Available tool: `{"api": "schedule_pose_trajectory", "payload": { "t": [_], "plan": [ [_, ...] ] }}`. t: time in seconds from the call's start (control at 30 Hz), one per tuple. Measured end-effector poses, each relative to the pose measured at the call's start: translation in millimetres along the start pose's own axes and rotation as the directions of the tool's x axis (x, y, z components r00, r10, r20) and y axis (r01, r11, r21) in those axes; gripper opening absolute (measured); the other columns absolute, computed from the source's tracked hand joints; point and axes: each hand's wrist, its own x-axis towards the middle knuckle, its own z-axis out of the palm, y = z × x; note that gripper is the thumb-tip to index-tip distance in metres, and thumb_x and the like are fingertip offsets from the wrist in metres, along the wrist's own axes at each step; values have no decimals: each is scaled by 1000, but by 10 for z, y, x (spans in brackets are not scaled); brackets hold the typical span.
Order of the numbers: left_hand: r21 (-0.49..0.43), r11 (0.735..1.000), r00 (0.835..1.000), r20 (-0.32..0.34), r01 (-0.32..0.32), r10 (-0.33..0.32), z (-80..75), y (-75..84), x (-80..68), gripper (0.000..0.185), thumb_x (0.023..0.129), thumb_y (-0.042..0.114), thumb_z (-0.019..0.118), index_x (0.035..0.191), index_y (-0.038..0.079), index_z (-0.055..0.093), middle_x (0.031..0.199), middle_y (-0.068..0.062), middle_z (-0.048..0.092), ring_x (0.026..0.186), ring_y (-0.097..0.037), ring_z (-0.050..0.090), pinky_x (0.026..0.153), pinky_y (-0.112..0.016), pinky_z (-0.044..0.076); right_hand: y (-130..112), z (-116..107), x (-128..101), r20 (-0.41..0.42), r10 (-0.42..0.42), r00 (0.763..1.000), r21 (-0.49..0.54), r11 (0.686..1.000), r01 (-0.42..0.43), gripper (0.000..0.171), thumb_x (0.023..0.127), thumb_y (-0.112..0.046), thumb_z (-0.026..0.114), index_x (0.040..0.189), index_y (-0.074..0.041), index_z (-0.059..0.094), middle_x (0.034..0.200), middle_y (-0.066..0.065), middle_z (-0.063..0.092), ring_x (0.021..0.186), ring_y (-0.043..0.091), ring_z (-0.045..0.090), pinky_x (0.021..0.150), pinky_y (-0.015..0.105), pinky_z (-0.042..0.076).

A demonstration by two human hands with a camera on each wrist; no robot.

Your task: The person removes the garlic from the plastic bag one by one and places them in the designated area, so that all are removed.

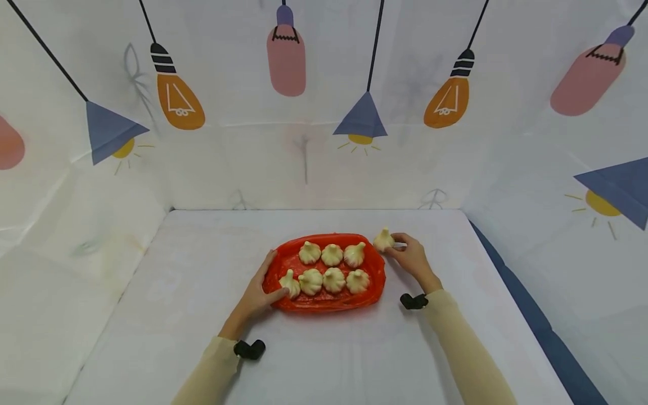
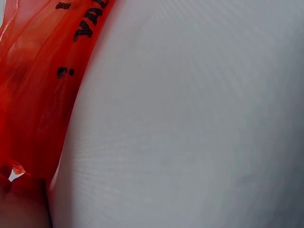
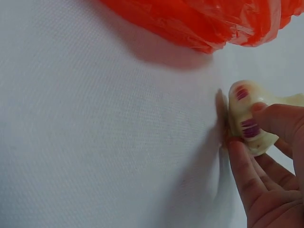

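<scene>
My right hand pinches a pleated, pale dumpling just right of the crinkly red plastic tray. My left hand rests relaxed on the tray's left edge, thumb touching another dumpling. Everything sits on a white cloth desk under lamp-printed walls.

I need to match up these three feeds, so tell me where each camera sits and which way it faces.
Head: worn on the head, looking forward and down at the red tray of dumplings; both forearms, left hand and right hand show.
Left wrist: low by the table, facing red plastic; barely any hand shows.
Right wrist: low, facing the held dumpling; fingers show.
Shared: the tray's red plastic and the white table appear in all three.
</scene>
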Motion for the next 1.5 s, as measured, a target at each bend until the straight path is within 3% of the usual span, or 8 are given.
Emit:
{"api": "schedule_pose_trajectory", "payload": {
  "t": [0.5,0.87,1.27,1.5],
  "plan": [
    [5,1000,1000,19,17,-17,-1,0,48,102,85,33,82,166,30,19,174,-3,12,160,-36,13,123,-67,17,17,-25,-17,7,22,1000,-35,999,-22,54,97,-26,73,142,-1,55,144,26,57,116,41,68,90,46,62],
    [15,1000,1000,6,13,-13,13,-18,11,102,86,33,81,166,28,18,174,-4,12,160,-35,13,124,-66,17,-23,-1,-1,42,-6,999,-78,997,9,53,98,-24,69,144,-4,52,147,25,54,113,41,68,92,47,61],
    [-37,999,1000,-1,16,-16,-5,15,2,101,86,24,81,166,24,19,174,-6,12,160,-36,12,125,-66,15,-114,-14,55,57,-19,998,-98,995,25,54,97,-23,70,143,-2,52,145,26,54,111,41,68,86,44,62],
    [-51,999,1000,0,13,-13,8,3,10,103,86,19,81,167,19,17,174,-8,10,160,-37,10,125,-66,14,-133,-35,30,43,-20,999,-91,996,24,55,96,-24,70,144,-2,51,146,27,54,119,44,64,91,51,60]
  ]
}}
